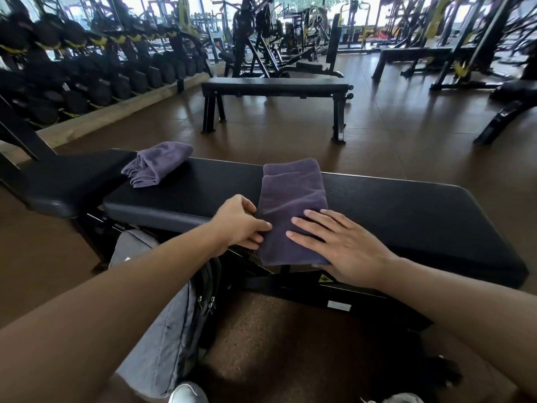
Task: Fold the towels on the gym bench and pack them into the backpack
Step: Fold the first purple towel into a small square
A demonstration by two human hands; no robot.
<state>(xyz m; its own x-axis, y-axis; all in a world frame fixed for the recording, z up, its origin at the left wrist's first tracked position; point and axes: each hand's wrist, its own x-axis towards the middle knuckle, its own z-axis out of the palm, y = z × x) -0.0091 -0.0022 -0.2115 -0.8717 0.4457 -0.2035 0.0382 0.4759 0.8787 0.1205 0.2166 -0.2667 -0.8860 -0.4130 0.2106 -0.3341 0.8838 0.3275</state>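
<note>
Lying under right grip [337,245]: towel [290,199]

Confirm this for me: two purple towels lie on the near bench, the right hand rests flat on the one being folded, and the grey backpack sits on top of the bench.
Not quite. The head view shows the grey backpack on the floor against the near bench, not on top. The rest holds: two purple towels, one towel set aside, and the right hand flat on the towel being folded.

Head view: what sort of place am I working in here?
A gym weight room, almost certainly: a long dumbbell rack on the left, padded benches on the floor, and weight machines by the windows.
</note>
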